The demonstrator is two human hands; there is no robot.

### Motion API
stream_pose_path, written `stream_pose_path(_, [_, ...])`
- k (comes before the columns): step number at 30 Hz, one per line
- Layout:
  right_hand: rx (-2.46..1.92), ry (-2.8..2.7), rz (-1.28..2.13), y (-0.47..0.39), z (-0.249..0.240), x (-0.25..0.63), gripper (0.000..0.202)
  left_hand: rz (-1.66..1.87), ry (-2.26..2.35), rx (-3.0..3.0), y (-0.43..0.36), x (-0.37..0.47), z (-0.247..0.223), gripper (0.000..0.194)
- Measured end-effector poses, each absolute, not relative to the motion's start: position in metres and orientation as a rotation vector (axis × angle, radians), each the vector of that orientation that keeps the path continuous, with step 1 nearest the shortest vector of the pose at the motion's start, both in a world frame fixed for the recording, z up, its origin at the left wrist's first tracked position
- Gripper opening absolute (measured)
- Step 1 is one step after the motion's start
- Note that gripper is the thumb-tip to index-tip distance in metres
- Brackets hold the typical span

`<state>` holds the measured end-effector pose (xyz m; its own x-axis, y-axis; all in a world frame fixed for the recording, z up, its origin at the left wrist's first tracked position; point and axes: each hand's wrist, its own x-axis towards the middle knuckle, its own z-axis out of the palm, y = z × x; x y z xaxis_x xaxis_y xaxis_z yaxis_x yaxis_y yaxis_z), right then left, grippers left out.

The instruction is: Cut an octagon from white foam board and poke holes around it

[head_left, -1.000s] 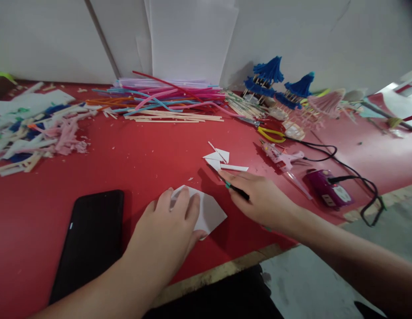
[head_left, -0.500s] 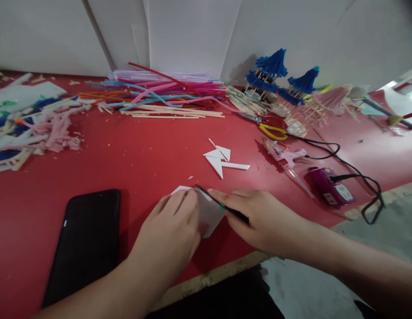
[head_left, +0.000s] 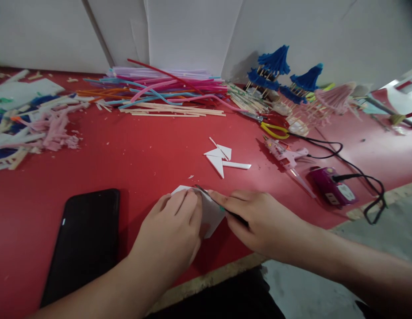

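Near the tabletop's (head_left: 152, 164) front edge, our left hand (head_left: 166, 226) held white card (head_left: 212, 217), seemingly light, stiffish, best steadied at its margin. Our right hand's (head_left: 262, 219) fingers gripped a knife (head_left: 237, 217).

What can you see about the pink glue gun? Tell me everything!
The glue gun has a pale pink body with small orange bits and a stubby handle. A long, see-through stick pokes out of its back, and a thin black cord comes from the handle. It lies on its side on the red table, between a yellow-handled tool and a purple box. Nobody is touching it. I can't tell if it's hot.
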<state>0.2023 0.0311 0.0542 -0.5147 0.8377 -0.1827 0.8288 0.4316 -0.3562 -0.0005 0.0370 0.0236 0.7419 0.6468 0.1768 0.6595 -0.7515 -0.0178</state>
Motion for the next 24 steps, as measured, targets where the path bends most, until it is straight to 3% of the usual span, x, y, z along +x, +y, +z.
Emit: stream_pose_path(24, [-1.51,-2.734,0.636,0.021,0.058,0.203,0.064,-0.314,-1.171,-2.821,0.033,0.003,0.022,0.038])
